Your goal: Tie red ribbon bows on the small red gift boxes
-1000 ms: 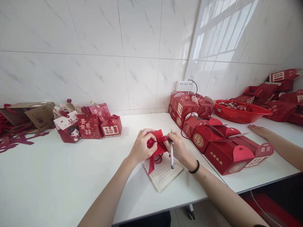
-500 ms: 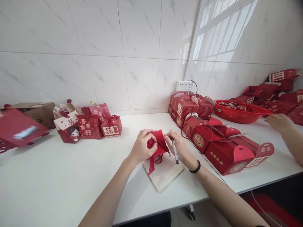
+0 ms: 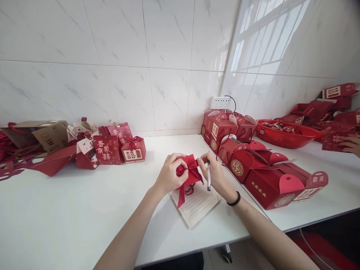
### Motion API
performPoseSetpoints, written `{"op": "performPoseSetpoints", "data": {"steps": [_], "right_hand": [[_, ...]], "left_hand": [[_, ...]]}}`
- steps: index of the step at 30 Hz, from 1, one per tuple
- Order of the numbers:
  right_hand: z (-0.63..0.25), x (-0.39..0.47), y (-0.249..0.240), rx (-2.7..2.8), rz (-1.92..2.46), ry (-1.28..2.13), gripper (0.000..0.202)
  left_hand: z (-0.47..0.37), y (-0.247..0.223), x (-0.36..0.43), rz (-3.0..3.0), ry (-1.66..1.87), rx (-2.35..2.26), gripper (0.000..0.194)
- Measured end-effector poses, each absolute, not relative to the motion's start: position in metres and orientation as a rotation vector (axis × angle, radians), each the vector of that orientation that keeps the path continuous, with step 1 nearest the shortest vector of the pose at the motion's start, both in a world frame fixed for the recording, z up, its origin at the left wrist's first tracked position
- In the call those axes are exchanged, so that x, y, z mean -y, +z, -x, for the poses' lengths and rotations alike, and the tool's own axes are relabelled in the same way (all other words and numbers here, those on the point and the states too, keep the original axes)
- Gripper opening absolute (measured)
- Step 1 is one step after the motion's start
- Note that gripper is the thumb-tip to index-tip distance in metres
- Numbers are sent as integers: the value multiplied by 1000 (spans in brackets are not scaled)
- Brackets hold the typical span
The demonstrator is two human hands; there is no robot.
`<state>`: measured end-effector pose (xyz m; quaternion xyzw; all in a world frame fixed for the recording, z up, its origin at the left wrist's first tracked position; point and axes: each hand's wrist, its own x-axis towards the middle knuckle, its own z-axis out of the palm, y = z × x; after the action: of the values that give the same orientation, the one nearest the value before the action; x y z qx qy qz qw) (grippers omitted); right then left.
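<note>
A small red gift box point(image 3: 194, 177) with a ribbon bow stands over a lined notepad point(image 3: 195, 210), in front of me. My left hand point(image 3: 169, 175) is closed around the left of the bow, pinching the dark red ribbon point(image 3: 181, 195), one tail of which hangs down over the paper. To the right, my right hand point(image 3: 217, 173) pinches the bow's other side at the fingertips. A pen point(image 3: 209, 180) is also held in that hand, pointing down. Below the box, a red twisted cord point(image 3: 190, 189) shows. My fingers partly hide the knot.
Several red gift boxes point(image 3: 270, 187) line the right. Behind them are a red basin point(image 3: 287, 139) of small wrapped items and a power strip point(image 3: 220, 102). Decorated boxes point(image 3: 133, 152) and folded cartons point(image 3: 52, 137) stand left. Another person's hand point(image 3: 351, 145) is at the right edge.
The pen has swung more upright as my right hand shifted slightly. At far left, a blurred red carton has come down beside the decorated boxes. The other person's hand has moved right, beside red cartons.
</note>
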<state>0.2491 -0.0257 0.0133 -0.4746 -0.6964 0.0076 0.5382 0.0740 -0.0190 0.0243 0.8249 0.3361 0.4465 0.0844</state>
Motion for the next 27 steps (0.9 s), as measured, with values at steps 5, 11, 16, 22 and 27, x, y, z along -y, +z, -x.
{"op": "performPoseSetpoints", "data": {"steps": [5,11,16,22,27], "right_hand": [[-248,24,12,1744,1068,81,31],[-253,21,14,1601,1130,13,32],[-251,23,12,1715,1093,59,30],[-249,21,8,1736,1084,95,31],[-249,20,8,1718,1074,116,32]], "left_hand": [[-74,24,19,-2468,1324,-1005,7],[-74,25,19,-2470,1329,-1003,8],[-74,25,19,-2465,1333,-1005,8],[-74,24,17,-2477,1339,-1006,7],[-74,25,18,-2479,1335,-1017,8]]}}
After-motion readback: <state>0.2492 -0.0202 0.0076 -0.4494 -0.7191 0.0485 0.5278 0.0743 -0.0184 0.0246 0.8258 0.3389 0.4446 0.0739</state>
